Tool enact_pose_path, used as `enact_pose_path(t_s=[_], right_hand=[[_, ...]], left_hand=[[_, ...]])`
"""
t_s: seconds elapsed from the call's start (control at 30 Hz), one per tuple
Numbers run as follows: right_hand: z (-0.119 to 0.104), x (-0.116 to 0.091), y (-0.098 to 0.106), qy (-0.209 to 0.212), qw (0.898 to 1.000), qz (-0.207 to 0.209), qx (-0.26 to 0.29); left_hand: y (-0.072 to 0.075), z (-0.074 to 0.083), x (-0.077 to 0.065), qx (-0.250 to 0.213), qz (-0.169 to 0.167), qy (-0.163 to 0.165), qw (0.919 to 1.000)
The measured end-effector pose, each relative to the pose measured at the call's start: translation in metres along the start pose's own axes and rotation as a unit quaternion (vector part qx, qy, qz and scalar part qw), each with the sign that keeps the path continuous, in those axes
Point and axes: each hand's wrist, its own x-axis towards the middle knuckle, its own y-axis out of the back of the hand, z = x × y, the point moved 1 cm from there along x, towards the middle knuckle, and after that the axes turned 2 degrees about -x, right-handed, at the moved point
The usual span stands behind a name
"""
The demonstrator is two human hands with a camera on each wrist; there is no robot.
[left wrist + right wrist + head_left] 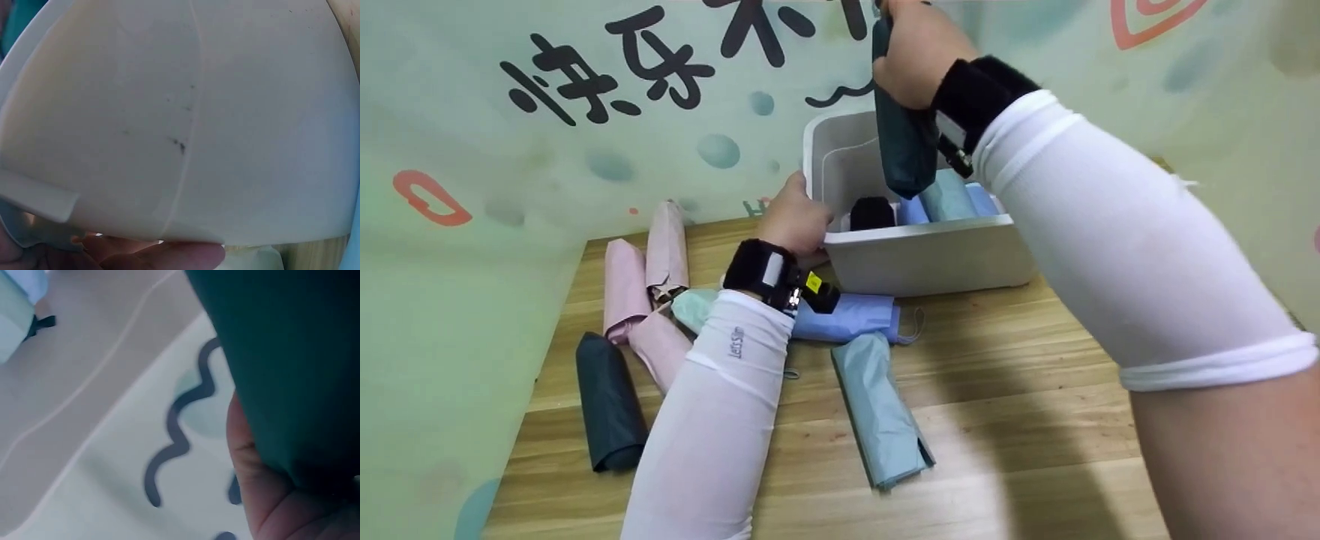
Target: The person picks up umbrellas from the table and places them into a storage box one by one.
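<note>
My right hand (pixel 921 56) grips a dark green folded umbrella (pixel 906 154) and holds it, hanging down, over a white plastic bin (pixel 934 259). The right wrist view shows the thumb side of that hand against the green cloth (pixel 287 365). At the bin's left end my left hand (pixel 795 219) holds the rim; in the left wrist view its fingers (pixel 180 254) lie along the bin's wall (pixel 253 124). Inside the bin are a black folded umbrella (pixel 872 213), a pale green one (pixel 949 196) and blue ones (pixel 913 211). The right forearm hides the bin's right part.
Left on the wooden floor (pixel 997 420) lie pink folded umbrellas (pixel 626 285) and a dark one (pixel 609 401). A blue umbrella (pixel 847 315) and a grey-green one (pixel 881 409) lie before the bin. A printed wall (pixel 675 165) stands close behind.
</note>
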Motion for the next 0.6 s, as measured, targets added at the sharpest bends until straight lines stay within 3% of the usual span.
enact_pose_path(t_s=[0.13, 0.37, 0.6], right_hand=[[0.005, 0.007, -0.012, -0.012, 1.0, -0.011, 0.006], [0.01, 0.01, -0.036, -0.01, 0.999, -0.036, -0.014], [0.016, 0.012, -0.053, -0.007, 0.997, -0.076, -0.029]], left_hand=[[0.001, -0.001, -0.001, 0.016, 0.005, -0.008, 0.9998], [0.001, 0.001, -0.005, -0.012, -0.001, 0.011, 0.9999], [0.002, 0.001, -0.004, -0.003, 0.001, 0.011, 0.9999]])
